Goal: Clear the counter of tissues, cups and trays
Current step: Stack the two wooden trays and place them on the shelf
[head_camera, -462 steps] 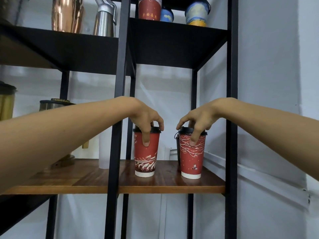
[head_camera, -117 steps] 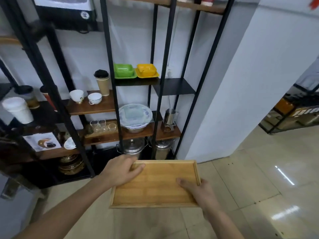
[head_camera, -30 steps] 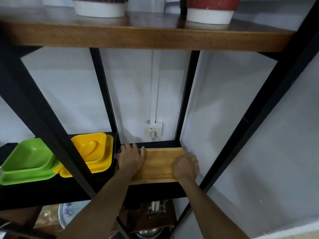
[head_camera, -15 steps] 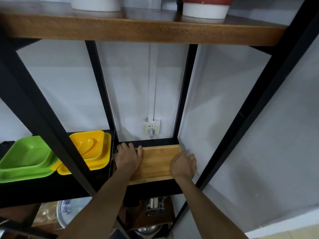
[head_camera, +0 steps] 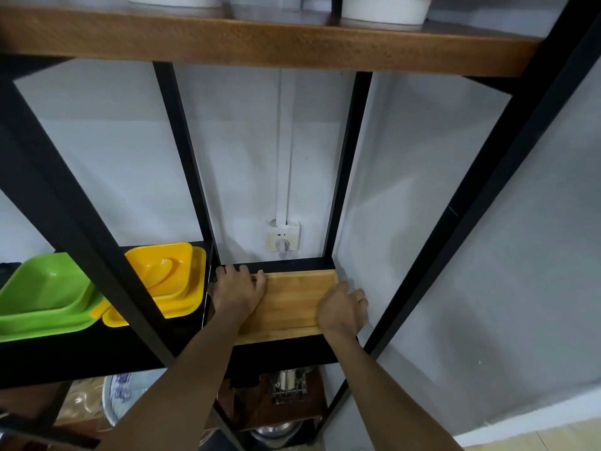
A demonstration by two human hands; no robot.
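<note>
Since half a second back my view has tipped down a touch and my right hand [head_camera: 343, 309] has slid a little toward the tray's right end; the wooden tray [head_camera: 289, 301] itself sits where it was, flat on the black shelf [head_camera: 279, 351]. My left hand [head_camera: 237, 296] lies palm down over the tray's left end, fingers [head_camera: 242, 275] spread and loose, their tips reaching past the tray's far rim onto the shelf's back bar. My right-hand fingers are half curled over the right edge, resting on it rather than clamped; whether they pinch the rim underneath I cannot tell. Just beyond my left fingertips on the wall is a white socket [head_camera: 283, 236]. Left of my left thumb, past the black upright, sit a yellow dish [head_camera: 169, 281] and a green dish [head_camera: 45, 294]. Above my knuckles runs a wooden shelf [head_camera: 260, 40].
</note>
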